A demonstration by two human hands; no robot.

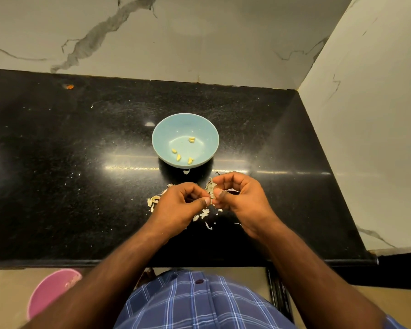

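My left hand [179, 205] and my right hand [241, 198] meet over the black counter [69, 162], fingers curled. Between their thumbs and fingertips they pinch a garlic clove [211, 189] with its papery skin partly loose. Just beyond the hands stands a light blue bowl [163, 136] holding several peeled yellowish cloves [178, 157]. Loose garlic skins [203, 213] lie scattered on the counter under and around both hands, with a small heap of them [153, 201] left of my left hand.
Marble walls close the counter at the back and on the right [365, 115]. A pink tub [50, 290] stands on the floor at lower left, below the counter's front edge. A small orange speck [69, 86] lies far left at the back.
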